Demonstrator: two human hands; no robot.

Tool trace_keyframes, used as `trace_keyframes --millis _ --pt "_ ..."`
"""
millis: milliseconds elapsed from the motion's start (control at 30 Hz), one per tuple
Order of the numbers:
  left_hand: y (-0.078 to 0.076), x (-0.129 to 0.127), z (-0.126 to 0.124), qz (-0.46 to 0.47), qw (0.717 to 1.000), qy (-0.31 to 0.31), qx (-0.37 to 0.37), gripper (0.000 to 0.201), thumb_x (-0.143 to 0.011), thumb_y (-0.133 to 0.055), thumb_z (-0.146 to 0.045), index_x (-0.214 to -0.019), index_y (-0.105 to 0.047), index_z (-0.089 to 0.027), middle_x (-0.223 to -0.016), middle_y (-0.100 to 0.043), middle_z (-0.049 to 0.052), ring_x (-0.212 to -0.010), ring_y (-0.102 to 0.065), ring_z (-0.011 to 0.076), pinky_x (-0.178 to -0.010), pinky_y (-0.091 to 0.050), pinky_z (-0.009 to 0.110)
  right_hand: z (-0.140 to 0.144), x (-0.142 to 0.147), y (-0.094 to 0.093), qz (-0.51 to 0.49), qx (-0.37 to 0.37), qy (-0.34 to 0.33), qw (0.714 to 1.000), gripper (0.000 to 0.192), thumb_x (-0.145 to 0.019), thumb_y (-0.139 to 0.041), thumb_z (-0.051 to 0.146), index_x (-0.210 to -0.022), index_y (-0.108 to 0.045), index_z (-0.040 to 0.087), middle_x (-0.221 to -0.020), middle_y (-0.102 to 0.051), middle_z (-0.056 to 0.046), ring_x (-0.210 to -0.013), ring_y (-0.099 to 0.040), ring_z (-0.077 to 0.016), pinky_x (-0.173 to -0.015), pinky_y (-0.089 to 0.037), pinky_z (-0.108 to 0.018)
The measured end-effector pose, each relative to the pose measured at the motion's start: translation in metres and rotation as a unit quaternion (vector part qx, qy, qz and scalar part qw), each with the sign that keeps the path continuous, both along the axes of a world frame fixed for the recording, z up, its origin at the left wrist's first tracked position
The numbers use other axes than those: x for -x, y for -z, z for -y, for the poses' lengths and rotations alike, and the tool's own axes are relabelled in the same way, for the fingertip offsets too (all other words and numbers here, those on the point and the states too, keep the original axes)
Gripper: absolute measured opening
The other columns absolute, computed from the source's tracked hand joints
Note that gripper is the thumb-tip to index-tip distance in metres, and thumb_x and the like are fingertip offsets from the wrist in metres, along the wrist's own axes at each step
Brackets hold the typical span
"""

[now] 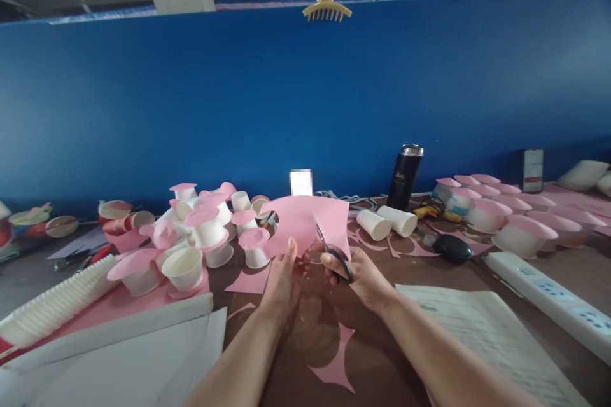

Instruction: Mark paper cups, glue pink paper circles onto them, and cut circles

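A sheet of pink paper with a curved bite cut from its lower left side is held up over the brown table. My left hand pinches its lower edge, thumb on the near face and fingers behind. My right hand is closed round the dark handles of a pair of scissors, whose blades reach up into the paper where a cut runs. Below my hands lies a curved pink offcut. A squarish pink piece rests left of my left hand.
Paper cups with pink discs crowd the left; more capped cups stand right. A long cup stack lies at far left. Two white cups, a black flask, a mouse, a power strip and a written sheet are right.
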State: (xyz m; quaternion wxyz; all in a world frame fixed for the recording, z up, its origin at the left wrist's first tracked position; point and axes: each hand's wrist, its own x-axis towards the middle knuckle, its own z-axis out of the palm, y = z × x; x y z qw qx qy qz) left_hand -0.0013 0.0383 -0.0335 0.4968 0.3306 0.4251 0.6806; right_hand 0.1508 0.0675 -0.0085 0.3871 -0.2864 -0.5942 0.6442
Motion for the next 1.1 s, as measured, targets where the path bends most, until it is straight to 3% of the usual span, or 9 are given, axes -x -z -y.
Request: trace_keyframes --millis 133,333,667,867,1100 --pt "0.002 0.007 -0.004 0.092 0.994 -0.062 -0.004 0.038 -0.067 -0.075 -0.049 -0.064 -0.056 -0.016 -0.062 -0.053 -0.002 -0.058 -0.051 0.0089 -0.062 -0.044 0.025 -0.002 0.002 0.001 0.022 0.003 -0.003 1.0 0.044 -0.068 -0.075 0.048 -0.094 -0.07 0.013 -0.06 -0.053 0.003 -0.051 -0.046 -0.0081 -0.05 -0.036 -0.022" --pt "0.001 0.006 -0.005 0.092 0.989 -0.114 0.026 0.031 -0.061 -0.082 -0.037 -0.065 -0.062 -0.013 -0.057 -0.053 -0.004 -0.053 -0.049 0.0069 -0.055 -0.04 0.022 0.0 0.002 -0.003 0.066 -0.01 0.006 0.998 0.047 -0.065 -0.077 0.05 -0.093 -0.071 0.013 -0.058 -0.052 0.003 -0.049 -0.046 -0.0086 -0.049 -0.037 -0.023" --pt "-0.005 0.003 0.005 -0.007 0.994 -0.096 0.043 0.034 -0.064 -0.077 -0.044 -0.069 -0.069 -0.011 -0.055 -0.061 0.0 -0.049 -0.054 0.0119 -0.054 -0.044 0.027 -0.006 -0.002 0.002 0.084 -0.052 0.014 0.995 0.046 -0.07 -0.073 0.05 -0.095 -0.072 0.011 -0.06 -0.052 0.003 -0.052 -0.046 -0.0087 -0.05 -0.036 -0.022" --pt "-0.004 0.004 0.002 -0.021 0.992 -0.119 0.034 0.042 -0.061 -0.078 -0.046 -0.079 -0.072 -0.008 -0.074 -0.071 0.009 -0.064 -0.064 0.019 -0.065 -0.05 0.032 -0.007 -0.002 0.0 0.085 -0.029 0.023 0.996 0.05 -0.066 -0.077 0.047 -0.099 -0.072 0.011 -0.057 -0.052 0.003 -0.049 -0.046 -0.0083 -0.049 -0.035 -0.023" --pt "-0.002 0.007 -0.001 -0.03 0.992 -0.124 0.023 0.046 -0.059 -0.079 -0.046 -0.084 -0.072 -0.008 -0.072 -0.071 0.01 -0.071 -0.066 0.0221 -0.071 -0.051 0.034 -0.011 -0.002 0.007 0.074 -0.009 0.023 0.997 0.05 -0.065 -0.079 0.045 -0.103 -0.072 0.013 -0.058 -0.053 0.003 -0.05 -0.044 -0.0077 -0.049 -0.035 -0.022"
